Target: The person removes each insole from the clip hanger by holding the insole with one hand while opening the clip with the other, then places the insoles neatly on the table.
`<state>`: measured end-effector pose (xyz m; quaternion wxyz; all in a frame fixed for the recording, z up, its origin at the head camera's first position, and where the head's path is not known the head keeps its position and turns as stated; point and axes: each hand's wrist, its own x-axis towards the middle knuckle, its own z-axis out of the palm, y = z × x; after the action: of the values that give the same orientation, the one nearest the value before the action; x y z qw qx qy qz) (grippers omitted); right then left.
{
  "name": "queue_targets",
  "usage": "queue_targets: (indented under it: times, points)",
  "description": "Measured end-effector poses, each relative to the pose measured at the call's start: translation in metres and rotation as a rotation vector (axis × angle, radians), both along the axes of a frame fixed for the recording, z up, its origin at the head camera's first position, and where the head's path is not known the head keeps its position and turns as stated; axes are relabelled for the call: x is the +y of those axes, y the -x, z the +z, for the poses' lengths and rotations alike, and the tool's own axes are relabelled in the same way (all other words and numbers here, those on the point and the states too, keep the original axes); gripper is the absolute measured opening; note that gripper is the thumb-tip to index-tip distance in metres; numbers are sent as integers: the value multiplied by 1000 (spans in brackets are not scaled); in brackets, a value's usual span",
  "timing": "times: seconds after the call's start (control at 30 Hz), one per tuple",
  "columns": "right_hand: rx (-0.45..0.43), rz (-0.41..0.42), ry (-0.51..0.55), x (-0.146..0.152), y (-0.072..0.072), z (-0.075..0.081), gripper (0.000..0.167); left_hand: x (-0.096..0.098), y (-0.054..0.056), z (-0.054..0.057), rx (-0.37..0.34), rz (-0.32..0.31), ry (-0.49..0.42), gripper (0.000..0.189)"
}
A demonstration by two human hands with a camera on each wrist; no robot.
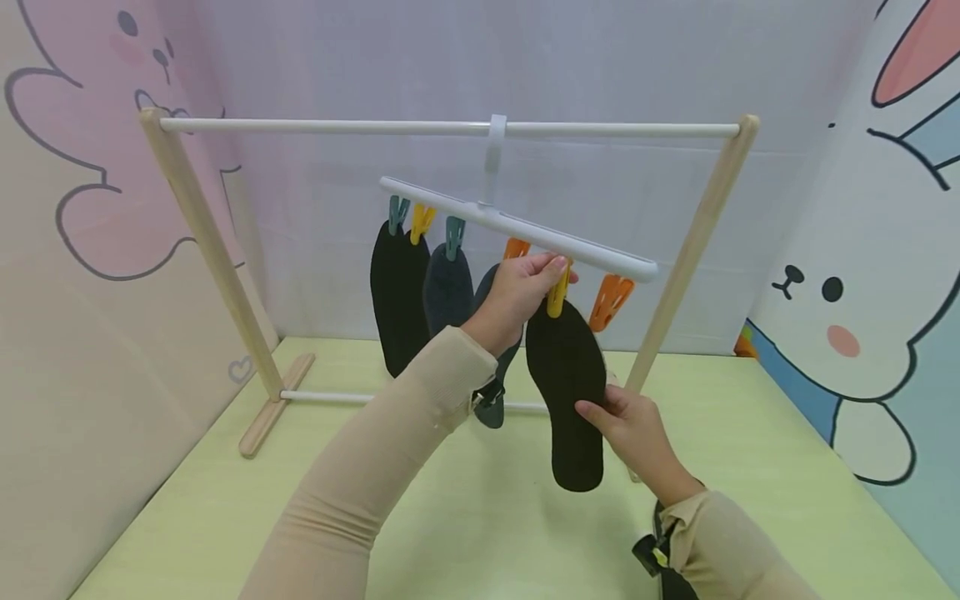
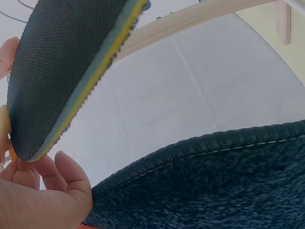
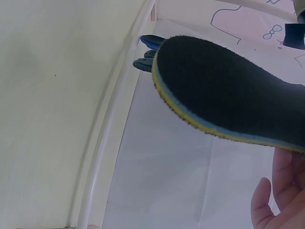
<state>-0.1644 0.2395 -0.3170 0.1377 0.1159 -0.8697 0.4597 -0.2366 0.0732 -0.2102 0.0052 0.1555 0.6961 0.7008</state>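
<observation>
I've got the left hand [image 1: 513, 296] pinching a yellow clothespin [image 1: 556, 303], right hand [image 1: 636, 433] pinching a black insole [image 1: 567, 367] under the white hanger [image 1: 600, 253], long axis near-vertical, toe end up, yellowish-green tabletop [image 1: 465, 517] below, bunny-print wall [image 1: 825, 242] off right

- Head view: looks forward and down from above the sleeves [image 1: 397, 442], far enough back to include both uprights of the rack [image 1: 300, 127].
- Left wrist view: very near, facing the pale backdrop [image 2: 157, 105]; left hand [image 2: 52, 198] between 7 and 8 o'clock.
- Right wrist view: near, rolled sideways.
- Shared by all: black insole [image 1: 564, 367], at 10 o'clock (left wrist), 2 o'clock (right wrist).
</observation>
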Motion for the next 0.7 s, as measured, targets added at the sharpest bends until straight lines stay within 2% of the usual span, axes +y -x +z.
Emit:
queue_targets:
  times: [0.4, 0.7]
  points:
    - [10, -1, -19, 1, -1, -2, 12, 0, 1, -1, -23, -2, 3, 33]
    - [-15, -15, -20, 0, -3, -2, 12, 0, 0, -1, -26, -12, 15, 34]
